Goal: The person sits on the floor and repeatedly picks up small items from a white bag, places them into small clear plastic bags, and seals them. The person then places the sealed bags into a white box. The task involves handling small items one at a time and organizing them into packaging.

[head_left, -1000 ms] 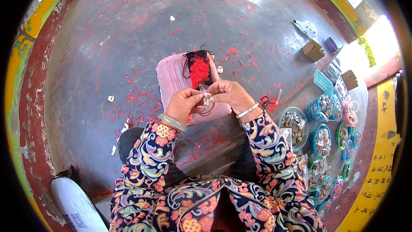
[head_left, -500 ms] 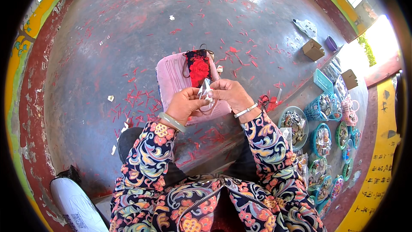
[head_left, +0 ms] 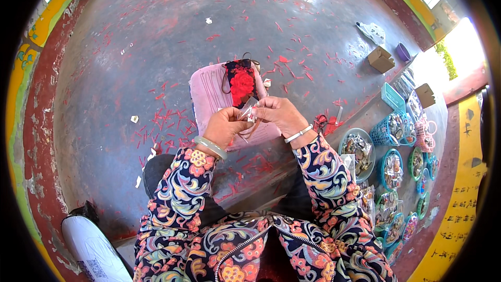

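My left hand and my right hand meet over a pink padded seat, each with fingers pinched. Between them is a small clear plastic bag, gripped on both sides. Something small and whitish shows inside it, too small to name. A thin brownish cord loops below my fingers; which hand has it I cannot tell. Just beyond the bag lies a black pouch with a big red flower and a dark strap. Several thin dark cords are laid side by side on the seat's left half.
To my right stand a bowl of small packets, a blue basket and several other small baskets. Farther off are a cardboard box and a purple basin. Red paper scraps litter the floor. A white sack lies lower left.
The clear bag's upper end has tipped over to the right and sits lower between my fingers. Both hands stay almost in place, still pinching it.
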Tool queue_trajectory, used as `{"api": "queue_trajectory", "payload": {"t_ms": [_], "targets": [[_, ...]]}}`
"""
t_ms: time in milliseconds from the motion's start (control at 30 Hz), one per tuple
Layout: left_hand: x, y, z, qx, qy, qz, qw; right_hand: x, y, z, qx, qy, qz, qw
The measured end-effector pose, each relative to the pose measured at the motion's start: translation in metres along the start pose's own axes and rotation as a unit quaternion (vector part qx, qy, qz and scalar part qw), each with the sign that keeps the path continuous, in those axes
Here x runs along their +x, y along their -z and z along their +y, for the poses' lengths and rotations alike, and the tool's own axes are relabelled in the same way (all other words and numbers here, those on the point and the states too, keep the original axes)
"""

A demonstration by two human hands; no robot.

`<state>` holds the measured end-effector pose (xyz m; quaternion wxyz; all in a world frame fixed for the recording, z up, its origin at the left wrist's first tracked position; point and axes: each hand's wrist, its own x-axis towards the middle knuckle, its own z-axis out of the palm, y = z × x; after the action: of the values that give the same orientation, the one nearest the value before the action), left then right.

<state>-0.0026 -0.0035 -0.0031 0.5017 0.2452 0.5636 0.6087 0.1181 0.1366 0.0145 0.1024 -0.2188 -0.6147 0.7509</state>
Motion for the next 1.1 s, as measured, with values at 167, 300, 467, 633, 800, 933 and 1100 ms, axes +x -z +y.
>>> {"api": "queue_trajectory", "payload": {"t_ms": [167,300,467,633,800,933,1100], "targets": [[-0.006,-0.005,0.010,-0.040,-0.011,0.004,0.999,-0.004,0.004,-0.009,-0.017,-0.031,0.030,0.999],[-0.003,-0.002,0.004,-0.003,-0.010,-0.012,1.000,-0.003,0.003,-0.005,0.032,0.006,0.021,0.999],[-0.006,-0.006,0.011,-0.098,0.034,-0.040,0.994,-0.003,0.003,-0.007,0.014,0.027,0.031,0.999],[-0.008,-0.012,0.015,-0.070,0.040,-0.032,0.996,-0.005,0.002,-0.009,0.003,0.037,0.039,0.999],[-0.007,-0.007,0.015,-0.032,0.034,-0.051,0.998,-0.006,-0.002,-0.011,0.015,0.028,0.039,0.999],[-0.007,-0.004,0.015,0.006,0.042,-0.022,0.999,-0.004,0.002,-0.009,0.015,0.024,0.024,0.999],[-0.007,-0.005,0.011,-0.031,0.031,-0.022,0.999,-0.004,0.003,-0.009,0.009,0.020,-0.003,1.000]]}}
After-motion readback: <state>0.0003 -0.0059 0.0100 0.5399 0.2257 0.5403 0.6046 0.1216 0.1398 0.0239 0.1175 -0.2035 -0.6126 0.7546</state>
